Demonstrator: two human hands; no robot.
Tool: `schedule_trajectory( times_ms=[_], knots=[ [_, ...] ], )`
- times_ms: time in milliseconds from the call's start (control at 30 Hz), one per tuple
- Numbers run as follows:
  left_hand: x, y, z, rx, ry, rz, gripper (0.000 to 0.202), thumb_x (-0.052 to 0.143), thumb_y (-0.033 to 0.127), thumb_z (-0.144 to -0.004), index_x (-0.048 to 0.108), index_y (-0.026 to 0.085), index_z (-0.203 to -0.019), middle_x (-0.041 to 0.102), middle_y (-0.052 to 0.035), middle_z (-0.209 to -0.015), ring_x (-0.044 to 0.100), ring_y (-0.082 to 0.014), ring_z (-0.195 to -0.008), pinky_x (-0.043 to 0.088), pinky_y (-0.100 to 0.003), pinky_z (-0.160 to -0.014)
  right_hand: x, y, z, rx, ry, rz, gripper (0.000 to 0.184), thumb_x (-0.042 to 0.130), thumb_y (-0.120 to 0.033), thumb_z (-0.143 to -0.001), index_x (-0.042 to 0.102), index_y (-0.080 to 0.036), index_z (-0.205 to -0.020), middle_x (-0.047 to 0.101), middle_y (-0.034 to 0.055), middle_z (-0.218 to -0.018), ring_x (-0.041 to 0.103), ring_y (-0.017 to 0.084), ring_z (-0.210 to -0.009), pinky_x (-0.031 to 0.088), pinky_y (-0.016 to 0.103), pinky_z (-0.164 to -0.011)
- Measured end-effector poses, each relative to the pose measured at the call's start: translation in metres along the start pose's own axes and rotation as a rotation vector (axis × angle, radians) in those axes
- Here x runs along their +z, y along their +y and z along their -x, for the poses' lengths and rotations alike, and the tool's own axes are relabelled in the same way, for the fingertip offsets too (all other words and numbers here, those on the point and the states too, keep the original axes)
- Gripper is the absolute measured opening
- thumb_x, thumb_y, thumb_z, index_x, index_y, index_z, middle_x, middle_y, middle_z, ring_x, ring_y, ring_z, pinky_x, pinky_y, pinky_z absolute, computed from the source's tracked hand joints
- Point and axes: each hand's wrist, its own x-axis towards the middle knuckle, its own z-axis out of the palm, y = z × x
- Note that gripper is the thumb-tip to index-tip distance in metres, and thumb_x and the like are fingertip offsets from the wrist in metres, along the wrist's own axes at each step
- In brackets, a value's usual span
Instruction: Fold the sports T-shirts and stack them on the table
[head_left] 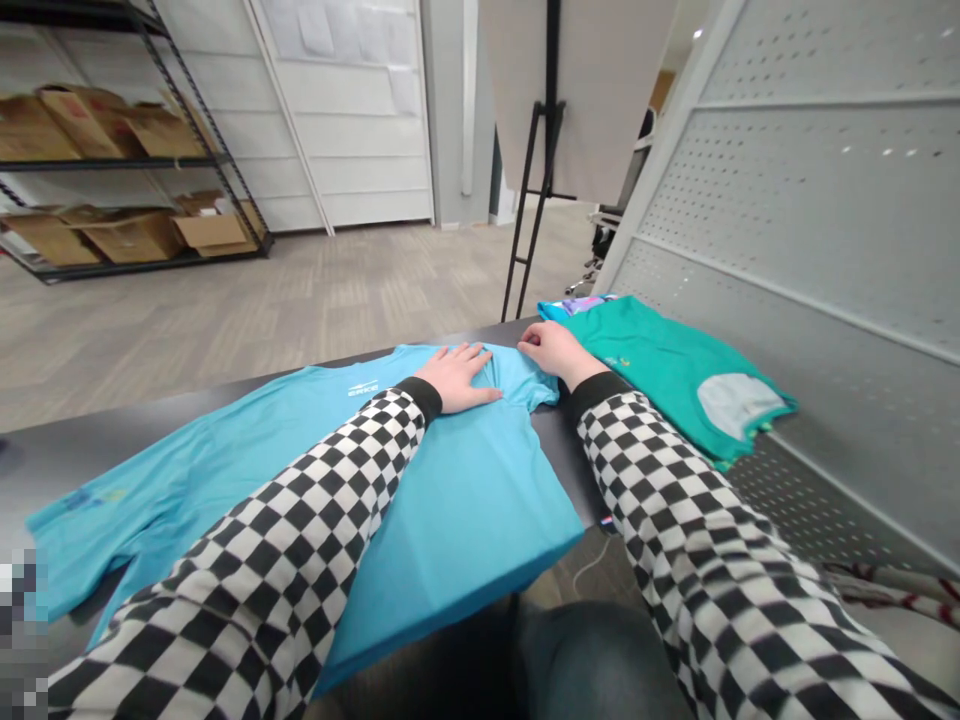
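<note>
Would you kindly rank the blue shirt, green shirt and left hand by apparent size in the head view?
Largest to smallest: blue shirt, green shirt, left hand. Nearness and folding leave true sizes unsure.

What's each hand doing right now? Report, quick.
Left hand: open, flat on the light-blue T-shirt, holding nothing.
Right hand: half-curled at its top edge; cannot tell if gripping.

Dark tabletop [112, 425]: blue T-shirt [465, 520] spread flat, green T-shirt [652, 365] folded beside.

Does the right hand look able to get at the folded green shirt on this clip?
Likely yes: the right hand rests right beside the folded green shirt, and nothing lies between them.
</note>
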Motion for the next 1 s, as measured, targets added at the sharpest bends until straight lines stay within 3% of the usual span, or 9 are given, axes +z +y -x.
schedule_trajectory(
  times_ms=[67,167,267,333,400,567,767,900,1000],
  knots=[
    [-0.004,-0.001,-0.004,-0.011,-0.012,0.013,0.105,0.039,0.090,-0.098,0.034,0.024,-0.179,0.022,-0.0106,-0.189,0.020,-0.0376,-0.175,0.013,-0.059,-0.142,-0.009,0.011,0.002,0.063,0.000,-0.009,0.017,0.072,-0.030,-0.102,0.085,-0.019,-0.106,0.083,0.0113,-0.107,0.075,0.025,-0.097,0.055,0.032,-0.091],
    [-0.009,0.005,-0.012,-0.050,-0.036,0.038,0.095,0.031,0.086,-0.103,0.046,0.024,-0.173,0.035,-0.0115,-0.185,0.033,-0.0349,-0.171,0.023,-0.055,-0.140,-0.028,0.031,0.008,0.170,-0.011,0.000,0.031,0.069,-0.044,-0.104,0.083,-0.020,-0.091,0.080,0.0110,-0.085,0.076,0.027,-0.084,0.057,0.036,-0.083],
    [-0.005,0.019,-0.016,-0.116,0.030,0.020,0.086,0.029,0.080,-0.106,0.056,0.022,-0.164,0.051,-0.0138,-0.175,0.047,-0.0350,-0.162,0.031,-0.056,-0.136,-0.044,0.050,0.018,0.257,-0.200,-0.056,0.047,0.067,-0.061,-0.102,0.080,-0.023,-0.079,0.073,0.0103,-0.066,0.071,0.027,-0.065,0.058,0.039,-0.069],
    [0.001,0.028,-0.014,-0.143,0.112,-0.022,0.083,0.033,0.077,-0.107,0.055,0.021,-0.164,0.049,-0.0149,-0.176,0.042,-0.0380,-0.165,0.023,-0.063,-0.138,-0.048,0.056,0.024,0.269,-0.353,-0.113,0.051,0.069,-0.070,-0.098,0.079,-0.024,-0.077,0.070,0.0100,-0.062,0.066,0.025,-0.057,0.056,0.040,-0.061],
    [0.006,0.033,-0.012,-0.139,0.158,-0.066,0.083,0.038,0.074,-0.107,0.051,0.020,-0.168,0.040,-0.0151,-0.182,0.030,-0.0398,-0.171,0.012,-0.066,-0.140,-0.046,0.055,0.027,0.234,-0.413,-0.136,0.052,0.075,-0.074,-0.092,0.077,-0.025,-0.075,0.066,0.0078,-0.058,0.062,0.023,-0.051,0.054,0.038,-0.056],
    [0.007,0.030,-0.013,-0.103,0.072,-0.075,0.094,0.034,0.076,-0.107,0.033,0.016,-0.179,0.020,-0.0159,-0.189,0.016,-0.0376,-0.176,0.013,-0.061,-0.141,-0.041,0.040,0.030,0.215,-0.357,-0.222,0.039,0.084,-0.059,-0.087,0.071,-0.025,-0.073,0.063,0.0013,-0.055,0.055,0.017,-0.047,0.046,0.031,-0.050],
    [0.005,0.029,-0.016,-0.137,0.034,-0.053,0.104,0.030,0.081,-0.105,0.024,0.010,-0.181,0.015,-0.0185,-0.189,0.015,-0.0381,-0.176,0.013,-0.061,-0.141,-0.055,0.024,0.036,0.340,-0.162,-0.507,0.020,0.080,-0.036,-0.091,0.069,-0.022,-0.081,0.073,0.0080,-0.074,0.069,0.022,-0.064,0.051,0.031,-0.057],
    [0.007,0.030,-0.017,-0.165,0.039,-0.036,0.109,0.028,0.085,-0.103,0.025,0.008,-0.181,0.015,-0.0185,-0.189,0.014,-0.0371,-0.176,0.012,-0.060,-0.142,-0.062,0.012,0.040,0.440,-0.135,-0.744,0.022,0.074,-0.042,-0.097,0.070,-0.021,-0.091,0.074,0.0117,-0.076,0.076,0.028,-0.071,0.061,0.039,-0.067],
    [0.008,0.029,-0.017,-0.164,0.046,-0.030,0.109,0.027,0.086,-0.102,0.027,0.010,-0.181,0.016,-0.0176,-0.189,0.015,-0.0375,-0.176,0.012,-0.061,-0.142,-0.065,0.006,0.044,0.396,-0.150,-0.888,0.030,0.073,-0.051,-0.100,0.068,-0.022,-0.095,0.076,0.0121,-0.082,0.078,0.030,-0.077,0.064,0.040,-0.072]
  ],
)
